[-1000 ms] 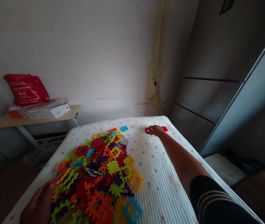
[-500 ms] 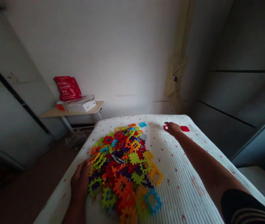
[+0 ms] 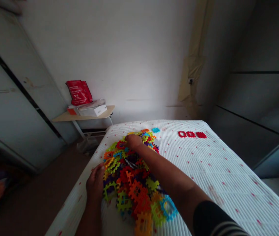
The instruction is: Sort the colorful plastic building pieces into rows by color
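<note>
A heap of colourful plastic interlocking building tiles (image 3: 137, 190) with notched edges lies on the bed; some tiles are window frames, others solid. My right hand (image 3: 133, 141) reaches over the heap's far part, its fingers down among the tiles; whether they grip one is hidden. At the heap's left edge my left hand (image 3: 95, 180) rests on the bed with its fingers stretched out, touching the outer tiles. To the right, a hollow red tile (image 3: 182, 134), a red window tile (image 3: 191, 134) and a solid red tile (image 3: 201, 135) form a row.
A blue tile (image 3: 156, 130) lies apart beyond the heap. The white ribbed bedspread (image 3: 218, 167) has small red spots. Behind on the left, a small table (image 3: 63, 117) bears a red bag (image 3: 79, 92) and a white box (image 3: 94, 110). A wall and grey cabinets (image 3: 257, 95) stand around.
My right hand has let go of a red tile beside the other red ones and moved left onto the heap. My left hand stays at the heap's edge. The view has shifted slightly.
</note>
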{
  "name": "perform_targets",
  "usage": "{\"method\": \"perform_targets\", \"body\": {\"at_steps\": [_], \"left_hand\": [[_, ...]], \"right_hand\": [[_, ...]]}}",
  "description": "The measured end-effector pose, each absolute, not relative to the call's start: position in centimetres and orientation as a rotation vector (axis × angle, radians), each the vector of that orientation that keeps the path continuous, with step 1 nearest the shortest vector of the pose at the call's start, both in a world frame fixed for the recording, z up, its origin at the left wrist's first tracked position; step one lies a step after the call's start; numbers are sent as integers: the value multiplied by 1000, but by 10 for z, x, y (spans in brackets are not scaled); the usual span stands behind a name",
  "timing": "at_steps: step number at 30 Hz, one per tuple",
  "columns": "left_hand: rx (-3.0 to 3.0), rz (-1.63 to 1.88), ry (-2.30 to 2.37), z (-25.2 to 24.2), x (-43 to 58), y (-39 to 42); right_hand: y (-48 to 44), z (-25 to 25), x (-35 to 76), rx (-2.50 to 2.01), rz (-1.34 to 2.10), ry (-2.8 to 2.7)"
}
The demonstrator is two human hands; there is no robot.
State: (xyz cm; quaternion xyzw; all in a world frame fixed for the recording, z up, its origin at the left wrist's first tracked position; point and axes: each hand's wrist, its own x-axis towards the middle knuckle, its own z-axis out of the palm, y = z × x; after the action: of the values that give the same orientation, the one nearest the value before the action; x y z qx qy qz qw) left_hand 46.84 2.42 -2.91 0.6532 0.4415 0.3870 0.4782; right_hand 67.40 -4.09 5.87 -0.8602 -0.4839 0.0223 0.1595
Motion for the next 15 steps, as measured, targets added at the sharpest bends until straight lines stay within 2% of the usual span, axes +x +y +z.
{"method": "perform_targets", "body": {"at_steps": [4,7,11,15], "left_hand": [[1605,913,1131,-24,468,22],[1602,888,1180,-20,467,21],[1625,839,1199,-15,468,19],[1648,840,1197,-13,468,17]], "right_hand": [[-41,55,667,-2457,46,-1402],[-65,55,683,-2363,-107,-1388],[-131,47,729,-2432,-344,-1173],[-216,20,776,-2639,-343,-927]]}}
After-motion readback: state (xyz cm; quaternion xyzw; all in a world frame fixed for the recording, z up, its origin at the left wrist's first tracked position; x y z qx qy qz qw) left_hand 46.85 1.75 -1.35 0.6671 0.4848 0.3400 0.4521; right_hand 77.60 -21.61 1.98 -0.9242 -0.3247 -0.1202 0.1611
